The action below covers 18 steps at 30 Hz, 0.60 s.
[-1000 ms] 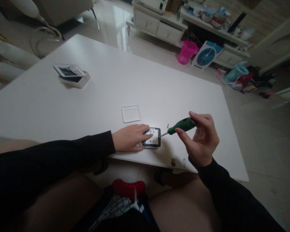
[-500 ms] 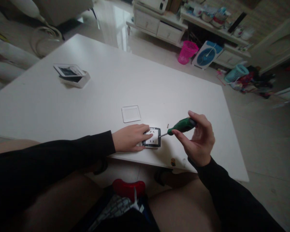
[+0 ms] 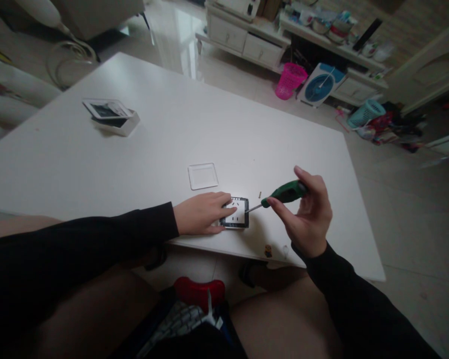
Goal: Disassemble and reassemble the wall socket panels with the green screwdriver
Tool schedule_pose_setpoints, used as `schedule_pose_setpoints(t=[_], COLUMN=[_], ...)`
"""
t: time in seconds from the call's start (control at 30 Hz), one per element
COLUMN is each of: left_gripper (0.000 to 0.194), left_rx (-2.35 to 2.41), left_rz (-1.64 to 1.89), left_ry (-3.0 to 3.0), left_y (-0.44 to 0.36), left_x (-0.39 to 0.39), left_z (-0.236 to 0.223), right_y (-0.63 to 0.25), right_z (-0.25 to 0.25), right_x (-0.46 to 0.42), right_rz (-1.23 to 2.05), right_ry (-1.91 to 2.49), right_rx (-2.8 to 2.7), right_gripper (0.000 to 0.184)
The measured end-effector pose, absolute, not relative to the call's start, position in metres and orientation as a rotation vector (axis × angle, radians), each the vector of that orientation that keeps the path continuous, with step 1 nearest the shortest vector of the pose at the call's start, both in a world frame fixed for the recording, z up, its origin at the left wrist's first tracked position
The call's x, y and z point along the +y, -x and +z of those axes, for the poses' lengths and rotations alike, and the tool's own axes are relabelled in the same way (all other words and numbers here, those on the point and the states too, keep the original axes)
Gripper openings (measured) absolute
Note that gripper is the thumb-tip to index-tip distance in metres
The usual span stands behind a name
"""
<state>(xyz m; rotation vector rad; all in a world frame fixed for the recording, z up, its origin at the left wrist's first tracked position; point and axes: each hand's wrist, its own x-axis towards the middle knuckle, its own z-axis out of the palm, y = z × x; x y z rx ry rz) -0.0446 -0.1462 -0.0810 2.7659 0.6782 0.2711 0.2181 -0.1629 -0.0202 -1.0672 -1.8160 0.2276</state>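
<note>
Steadying the socket point(image 3: 241, 211), probably against twisting, left hand point(image 3: 202, 213) clamps its edges while right hand point(image 3: 310, 219) pinches the green screwdriver point(image 3: 287, 191) angled down to it.

Home, living room by look of it: white drawer cabinet point(image 3: 244, 43) at twelve o'clock, pink basket point(image 3: 290, 82) at one, fan point(image 3: 319, 89) beside it, glossy tiled floor point(image 3: 224, 72).

The left hand point(image 3: 200, 213) holds a socket point(image 3: 241, 212), the right hand point(image 3: 311, 219) a green screwdriver point(image 3: 285, 192), tip at the socket's edge.
</note>
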Motion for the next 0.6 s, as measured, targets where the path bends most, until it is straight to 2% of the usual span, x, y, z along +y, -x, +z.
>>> schedule_pose_setpoints(t=[0.23,0.43,0.6], left_gripper=[0.044,0.045,0.045], left_rx=[0.678,0.679,0.681], left_rz=[0.280,0.293,0.259], left_ry=[-2.764,-2.773,-2.769], left_y=[0.0442,0.0436,0.0436], left_x=[-0.1461,-0.1466,-0.1459], left_z=[-0.0835,-0.0828,-0.0819], right_y=[-0.2135,-0.2169,-0.2156], right_z=[-0.0176,-0.0227,-0.0205], right_x=[-0.1699,-0.1678,-0.1706], right_rz=[0.575,0.405,0.579], right_ry=[0.988,1.131,1.036], right_rx=[-1.779,-1.768,-1.767], right_gripper=[0.058,0.064,0.062])
